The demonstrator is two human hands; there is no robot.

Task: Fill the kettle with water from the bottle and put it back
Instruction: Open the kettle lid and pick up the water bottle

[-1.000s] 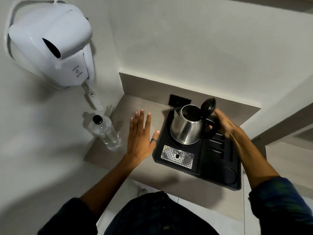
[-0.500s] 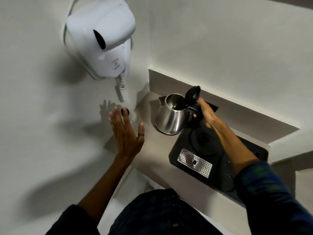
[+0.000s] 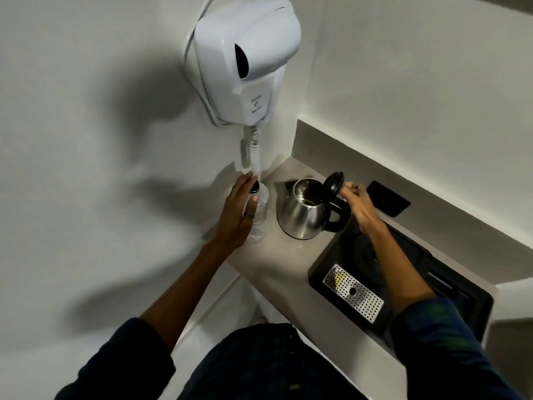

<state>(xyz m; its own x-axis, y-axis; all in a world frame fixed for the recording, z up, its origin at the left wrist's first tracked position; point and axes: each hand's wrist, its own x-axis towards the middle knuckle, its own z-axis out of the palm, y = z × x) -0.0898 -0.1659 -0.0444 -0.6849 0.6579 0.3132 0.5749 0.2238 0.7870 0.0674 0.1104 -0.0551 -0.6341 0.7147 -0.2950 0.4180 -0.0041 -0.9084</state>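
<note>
Near right: black tray (image 3: 476, 306) w/ perforated drip grate (image 3: 353, 293); its round base spot sits vacant, since the kettle is off it for filling. Mid-counter (image 3: 277, 264): steel kettle (image 3: 302, 216) stands upright on the bare top, left of the tray, lid (image 3: 334, 183) flipped up so the mouth is clear for pouring. My right hand (image 3: 359, 204) rests at the handle (image 3: 336, 216), fingers loosely curled; whether they grip it, I cannot tell. Far left: my left hand (image 3: 238, 215) wraps the bottle (image 3: 259, 215), fingers closed round it just below the black cap (image 3: 255, 186), which is not yet removed. Bottle stands just beside the kettle, keeping the pour short. Wall above: white hair dryer (image 3: 245, 62), coiled cord hanging down behind the bottle.
</note>
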